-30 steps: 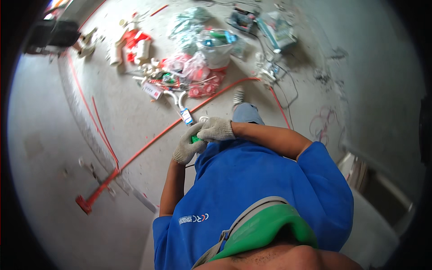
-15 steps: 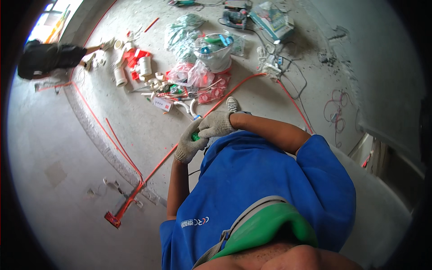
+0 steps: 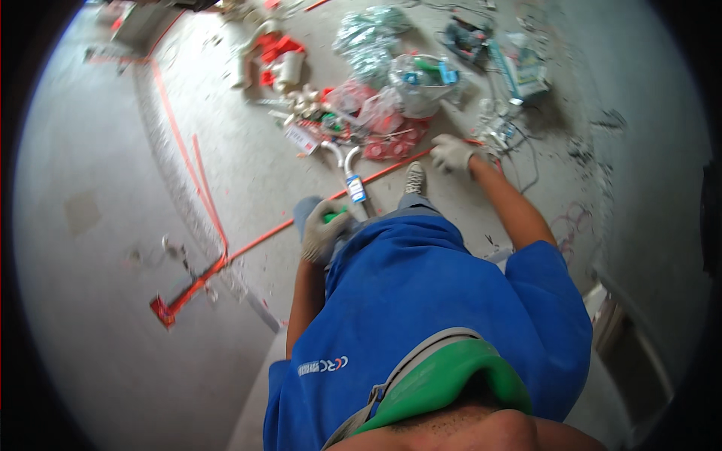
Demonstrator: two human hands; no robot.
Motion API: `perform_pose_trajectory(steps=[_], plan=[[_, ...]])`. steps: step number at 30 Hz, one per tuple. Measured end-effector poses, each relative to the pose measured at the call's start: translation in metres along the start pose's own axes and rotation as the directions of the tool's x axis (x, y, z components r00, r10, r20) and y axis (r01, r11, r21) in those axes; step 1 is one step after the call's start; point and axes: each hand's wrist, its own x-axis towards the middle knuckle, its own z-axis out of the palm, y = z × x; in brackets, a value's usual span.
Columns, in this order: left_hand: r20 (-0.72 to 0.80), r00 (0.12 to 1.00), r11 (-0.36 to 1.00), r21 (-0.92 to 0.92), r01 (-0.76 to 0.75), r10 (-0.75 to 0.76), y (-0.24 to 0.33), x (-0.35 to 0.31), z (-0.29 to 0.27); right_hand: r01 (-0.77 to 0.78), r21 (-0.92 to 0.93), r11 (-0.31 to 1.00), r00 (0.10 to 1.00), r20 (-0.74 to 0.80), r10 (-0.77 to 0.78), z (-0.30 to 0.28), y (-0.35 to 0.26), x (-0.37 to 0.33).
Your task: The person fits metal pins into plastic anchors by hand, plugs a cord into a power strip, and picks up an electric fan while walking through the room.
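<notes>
My left hand [image 3: 323, 231], in a grey knitted glove, is curled around a small green object [image 3: 335, 216] beside my left knee. Most of that object is hidden by the fingers, so its kind does not show. Out to the right, my gloved right hand [image 3: 452, 155] hangs over the floor with its fingers loosely apart and nothing visible in them. It is nearest to the red-orange conduit [image 3: 395, 169] and my shoe [image 3: 415, 179]. A white curved, forked pipe piece with a blue label [image 3: 356, 188] lies between my hands.
Ahead lie red plastic bags [image 3: 398, 143], a white bag of fittings [image 3: 421, 98], green-tinted clear bags [image 3: 368, 45] and white pipe pieces [image 3: 288, 69]. A power tool [image 3: 465, 39], a teal box [image 3: 519, 71] and loose cables lie at the far right. Conduits meet a red box [image 3: 162, 310] at left.
My hands have come apart. The right one has swung forward and right, while the left keeps the green object near my knee. My view has shifted, and the other person is mostly out of it.
</notes>
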Motion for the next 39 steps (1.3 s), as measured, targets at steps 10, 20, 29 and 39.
perform_pose_trajectory(steps=[10,20,29,39], plan=[[0.123,0.991,0.989,-0.147,-0.027,0.045,0.036,0.079,-0.225,-0.766,-0.189,0.614,0.274,-0.961,0.047,-0.249,0.002,-0.109],[0.180,0.979,0.995,-0.015,0.098,-0.093,0.107,0.078,-0.519,0.223,-0.371,0.901,0.974,0.046,-0.222,0.369,-0.339,0.194],[0.351,0.890,0.954,0.032,0.298,-0.290,0.139,0.134,-0.591,0.770,-0.451,0.451,0.638,0.539,-0.550,0.499,-0.479,0.321],[0.526,0.731,0.899,0.208,0.385,-0.435,0.188,0.303,-0.669,0.592,-0.166,0.789,0.583,0.763,-0.278,0.477,-0.480,0.499]])
